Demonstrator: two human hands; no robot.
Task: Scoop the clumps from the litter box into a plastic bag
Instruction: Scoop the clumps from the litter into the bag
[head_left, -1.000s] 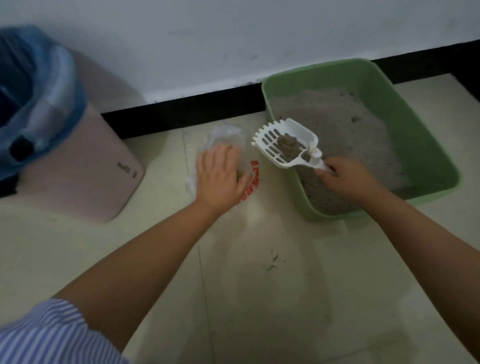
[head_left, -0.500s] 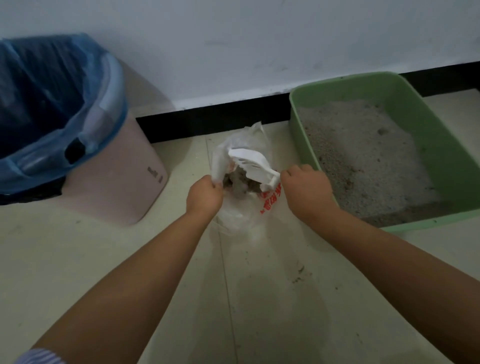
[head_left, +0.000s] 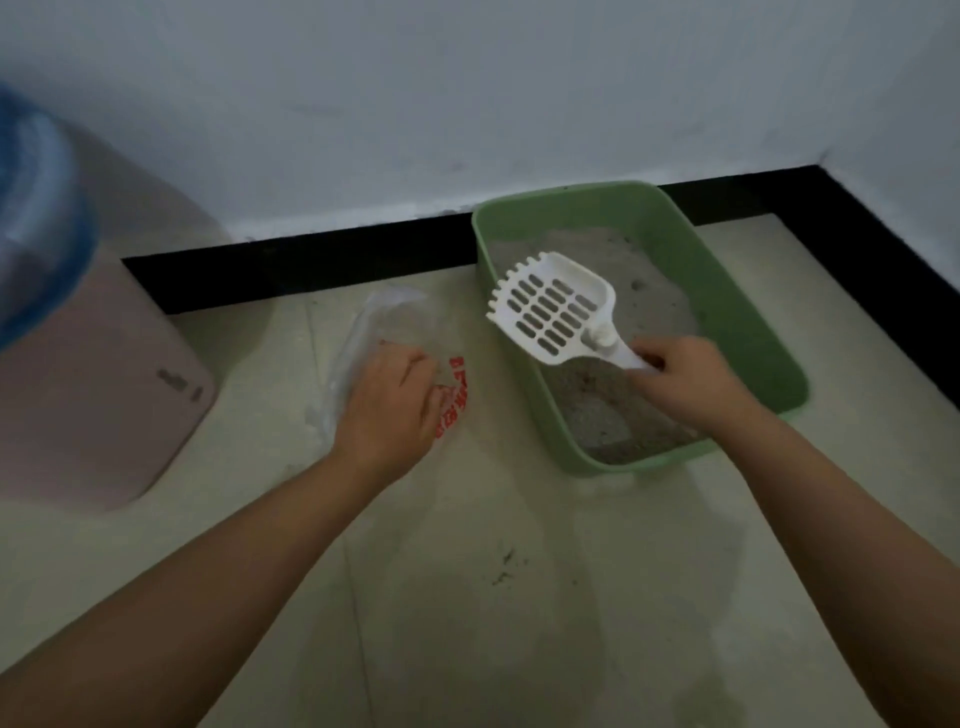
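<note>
Clumps carried a moment ago are gone from the scoop (head_left: 553, 310), now empty over the litter box (head_left: 727, 291), its handle gripped by the right hand (head_left: 685, 382). The left hand (head_left: 387, 405) rests on the plastic bag (head_left: 363, 338) lying on the floor, fingers bent, grip unclear; that load seems bagged, and another pass looks likely.

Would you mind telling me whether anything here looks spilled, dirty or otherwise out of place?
Yes: dark specks lie scattered on the floor in front of the litter box, between the two arms, and look like stray debris. I cannot tell what they are. Nothing else stands out.
</note>
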